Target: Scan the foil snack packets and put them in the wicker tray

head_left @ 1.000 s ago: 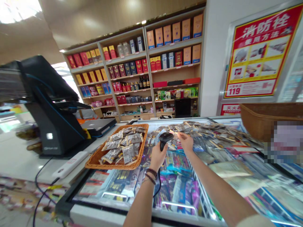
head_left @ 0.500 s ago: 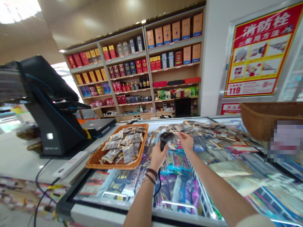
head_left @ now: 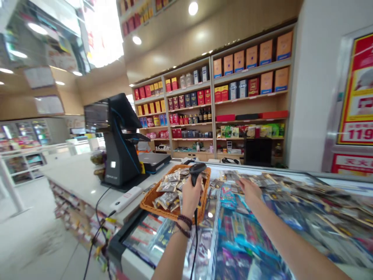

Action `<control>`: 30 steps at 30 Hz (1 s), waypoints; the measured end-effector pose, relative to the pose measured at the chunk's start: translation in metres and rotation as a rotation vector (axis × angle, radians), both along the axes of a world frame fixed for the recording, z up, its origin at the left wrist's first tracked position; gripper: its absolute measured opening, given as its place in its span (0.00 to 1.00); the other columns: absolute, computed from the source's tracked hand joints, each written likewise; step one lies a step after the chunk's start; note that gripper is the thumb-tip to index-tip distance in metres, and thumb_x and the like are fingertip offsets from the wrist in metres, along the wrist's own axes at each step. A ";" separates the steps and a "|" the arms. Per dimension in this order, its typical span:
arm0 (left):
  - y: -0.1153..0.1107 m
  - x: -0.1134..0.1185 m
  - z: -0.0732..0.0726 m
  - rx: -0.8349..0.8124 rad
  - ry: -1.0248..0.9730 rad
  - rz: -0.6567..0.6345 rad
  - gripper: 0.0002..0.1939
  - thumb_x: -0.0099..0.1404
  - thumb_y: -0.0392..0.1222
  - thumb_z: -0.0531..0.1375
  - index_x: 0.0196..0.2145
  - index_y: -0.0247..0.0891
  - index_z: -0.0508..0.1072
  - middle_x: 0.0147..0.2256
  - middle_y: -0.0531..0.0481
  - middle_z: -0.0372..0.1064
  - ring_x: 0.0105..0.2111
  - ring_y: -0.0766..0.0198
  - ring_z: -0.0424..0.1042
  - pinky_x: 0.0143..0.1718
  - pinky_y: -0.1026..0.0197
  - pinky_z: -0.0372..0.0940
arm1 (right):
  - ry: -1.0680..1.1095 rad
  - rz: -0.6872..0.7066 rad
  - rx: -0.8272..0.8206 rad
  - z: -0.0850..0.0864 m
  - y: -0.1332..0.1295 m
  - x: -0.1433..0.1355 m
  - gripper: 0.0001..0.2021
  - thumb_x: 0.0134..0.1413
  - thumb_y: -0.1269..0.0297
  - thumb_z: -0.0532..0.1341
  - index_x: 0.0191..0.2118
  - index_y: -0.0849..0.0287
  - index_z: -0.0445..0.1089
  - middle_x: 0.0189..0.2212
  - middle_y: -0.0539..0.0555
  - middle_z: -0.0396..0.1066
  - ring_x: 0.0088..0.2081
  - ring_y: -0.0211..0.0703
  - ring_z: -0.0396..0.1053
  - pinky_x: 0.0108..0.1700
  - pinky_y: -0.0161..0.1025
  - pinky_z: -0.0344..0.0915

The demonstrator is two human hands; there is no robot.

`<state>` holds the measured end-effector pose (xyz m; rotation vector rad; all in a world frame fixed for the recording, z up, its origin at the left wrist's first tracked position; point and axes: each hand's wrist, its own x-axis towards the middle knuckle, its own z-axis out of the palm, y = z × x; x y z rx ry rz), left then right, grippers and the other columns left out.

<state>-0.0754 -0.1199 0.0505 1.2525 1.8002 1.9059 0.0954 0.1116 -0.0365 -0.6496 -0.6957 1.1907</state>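
Observation:
My left hand (head_left: 190, 196) is wrapped round the handle of a black barcode scanner (head_left: 197, 168), whose cord hangs down past my wrist. The scanner is over the right side of an orange-brown wicker basket (head_left: 147, 205), which holds several small clear packets (head_left: 167, 199) with dark contents. To the right, my right hand (head_left: 250, 191) has its fingertips pinched together at the edge of a small packet (head_left: 230, 175) on the glass freezer top. More such packets (head_left: 271, 182) lie spread along the glass beyond and right of that hand.
Left of the basket stands a black checkout terminal (head_left: 121, 155) on a white counter (head_left: 75, 171), with a white power strip (head_left: 126, 198) and dark cables. Bagged goods (head_left: 244, 229) show under the glass. Shelves of boxed goods (head_left: 239, 93) line the back wall.
The view has swung left. My left hand has carried the scanner leftward, from beside the basket to over its right side. My right hand stays by the packets on the glass.

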 end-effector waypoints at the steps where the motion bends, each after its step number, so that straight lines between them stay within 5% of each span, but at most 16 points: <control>1: -0.006 -0.015 0.006 -0.002 0.008 0.051 0.24 0.69 0.66 0.58 0.32 0.41 0.68 0.22 0.54 0.67 0.19 0.64 0.69 0.24 0.62 0.61 | 0.030 0.041 -0.087 0.013 -0.004 -0.020 0.17 0.35 0.70 0.79 0.24 0.55 0.70 0.18 0.46 0.75 0.21 0.43 0.78 0.26 0.32 0.80; 4: -0.027 -0.056 0.020 -0.030 0.023 0.198 0.22 0.70 0.63 0.59 0.32 0.41 0.68 0.23 0.53 0.68 0.20 0.62 0.71 0.25 0.62 0.62 | 0.051 0.199 -0.288 0.053 -0.021 -0.084 0.16 0.45 0.79 0.74 0.25 0.56 0.68 0.18 0.46 0.74 0.23 0.39 0.79 0.32 0.28 0.80; 7: -0.048 -0.088 0.025 -0.058 0.034 0.308 0.20 0.70 0.61 0.59 0.32 0.41 0.68 0.23 0.53 0.69 0.21 0.61 0.71 0.27 0.60 0.63 | 0.011 0.411 -0.313 0.084 -0.043 -0.142 0.14 0.53 0.82 0.69 0.27 0.56 0.69 0.19 0.47 0.74 0.24 0.37 0.79 0.35 0.26 0.80; 10: -0.065 -0.108 0.021 -0.052 0.030 0.364 0.20 0.70 0.61 0.59 0.32 0.41 0.68 0.22 0.53 0.69 0.20 0.60 0.71 0.27 0.59 0.64 | -0.037 0.618 -0.274 0.096 -0.062 -0.179 0.10 0.57 0.81 0.67 0.30 0.58 0.74 0.24 0.53 0.80 0.30 0.42 0.83 0.38 0.33 0.82; 13: -0.075 -0.112 0.013 -0.068 0.045 0.380 0.21 0.70 0.61 0.59 0.31 0.41 0.68 0.21 0.52 0.69 0.20 0.60 0.70 0.27 0.59 0.64 | -0.105 0.788 -0.166 0.091 -0.072 -0.184 0.07 0.59 0.78 0.67 0.35 0.59 0.78 0.32 0.57 0.84 0.41 0.46 0.85 0.48 0.39 0.82; 17: -0.073 -0.095 0.006 -0.077 0.059 0.361 0.22 0.68 0.63 0.61 0.29 0.42 0.67 0.21 0.52 0.69 0.21 0.60 0.71 0.27 0.60 0.63 | -0.209 0.830 0.002 0.069 -0.062 -0.137 0.06 0.60 0.76 0.68 0.34 0.59 0.80 0.37 0.59 0.85 0.48 0.48 0.84 0.60 0.42 0.77; 21: -0.053 -0.054 0.004 -0.033 0.026 0.193 0.25 0.66 0.67 0.61 0.29 0.42 0.66 0.21 0.53 0.68 0.19 0.63 0.69 0.23 0.62 0.61 | -0.305 0.681 0.043 0.050 -0.037 -0.048 0.06 0.58 0.75 0.70 0.33 0.58 0.81 0.36 0.59 0.85 0.45 0.50 0.84 0.59 0.45 0.77; 30: 0.015 0.067 -0.004 0.021 -0.071 -0.225 0.27 0.63 0.69 0.63 0.28 0.41 0.66 0.22 0.54 0.67 0.18 0.67 0.68 0.21 0.65 0.61 | -0.592 0.038 -0.015 0.036 -0.001 0.160 0.04 0.55 0.62 0.71 0.35 0.56 0.81 0.36 0.58 0.85 0.43 0.52 0.83 0.49 0.49 0.80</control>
